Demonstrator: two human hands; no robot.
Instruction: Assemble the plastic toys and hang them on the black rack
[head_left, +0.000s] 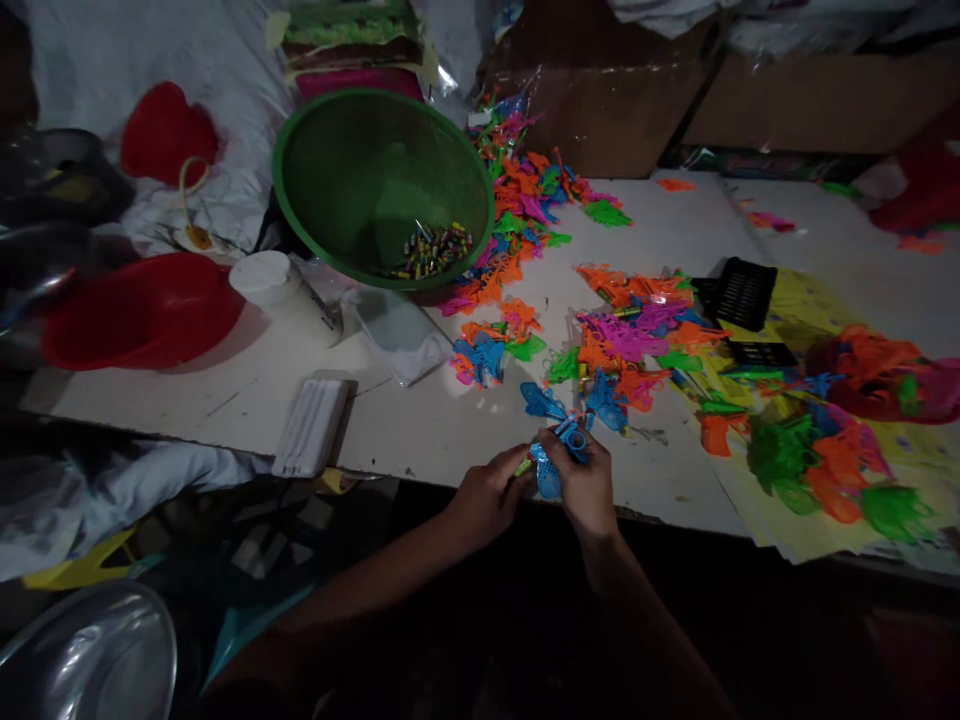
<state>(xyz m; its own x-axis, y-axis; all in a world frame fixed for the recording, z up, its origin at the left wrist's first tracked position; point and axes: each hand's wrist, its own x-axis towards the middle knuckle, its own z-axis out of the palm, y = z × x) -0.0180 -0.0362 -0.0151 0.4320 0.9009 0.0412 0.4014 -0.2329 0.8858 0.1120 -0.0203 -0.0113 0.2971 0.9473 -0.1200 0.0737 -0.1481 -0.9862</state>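
My right hand (589,490) is closed around a blue plastic toy gun (549,482), over the front edge of the table. Close against it on the left, my left hand (484,500) pinches a small yellow-green cylinder (523,466) at the toy's side. Whether the cylinder is inside the toy or only touching it, I cannot tell. Just beyond my fingers lie more blue toy pieces (604,402). Behind them spreads a pile of orange, pink, green and blue toy guns (626,335).
A large green basin (289,215) tilts at the back, with many small shiny cylinders (439,250) inside. To the left are a red basin (142,312), a white cup (281,295) and a white power bank-like block (310,428). Black trays (745,292) and more toys lie right.
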